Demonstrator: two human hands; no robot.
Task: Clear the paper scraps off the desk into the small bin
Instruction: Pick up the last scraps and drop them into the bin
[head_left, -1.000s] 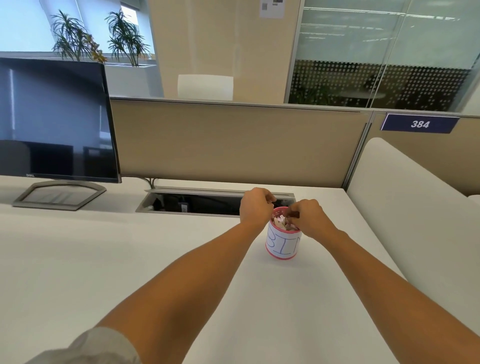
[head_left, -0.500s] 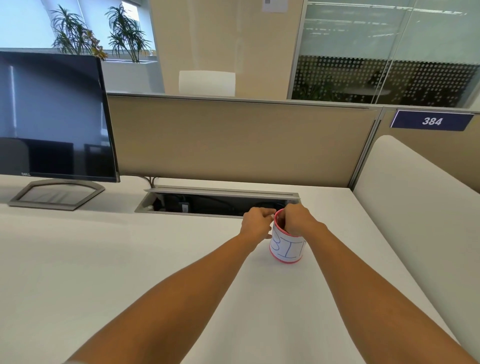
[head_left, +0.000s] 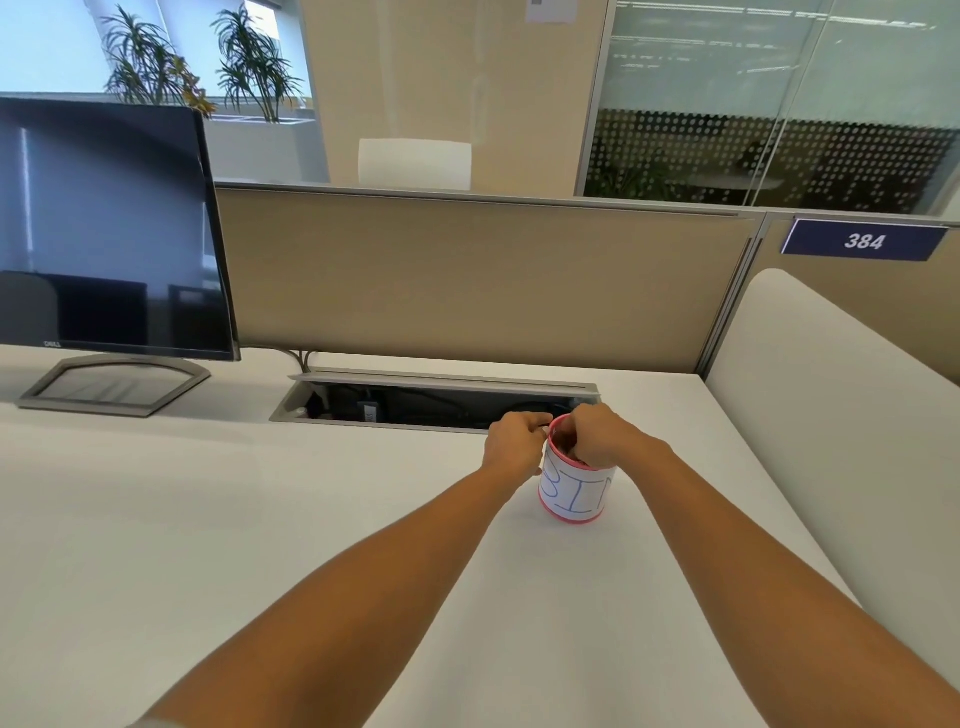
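Observation:
The small bin (head_left: 576, 493) is a white cup with a pink rim and "BIN" written in blue. It stands upright on the white desk (head_left: 260, 519), just in front of the cable tray. My left hand (head_left: 514, 447) grips the bin's left rim and side. My right hand (head_left: 597, 434) is over the bin's mouth with its fingers bent down inside, fingertips hidden. No paper scraps show on the desk or in the visible part of the bin.
An open cable tray (head_left: 431, 405) is sunk into the desk right behind the bin. A dark monitor (head_left: 104, 234) on a grey stand sits at the far left. A beige partition (head_left: 467, 280) closes the back, and a white padded divider (head_left: 831, 415) runs along the right.
My right hand has gone from pinching scraps above the rim to reaching down inside the bin. My left hand has shifted from above the rim to the bin's left side. The scraps are out of sight.

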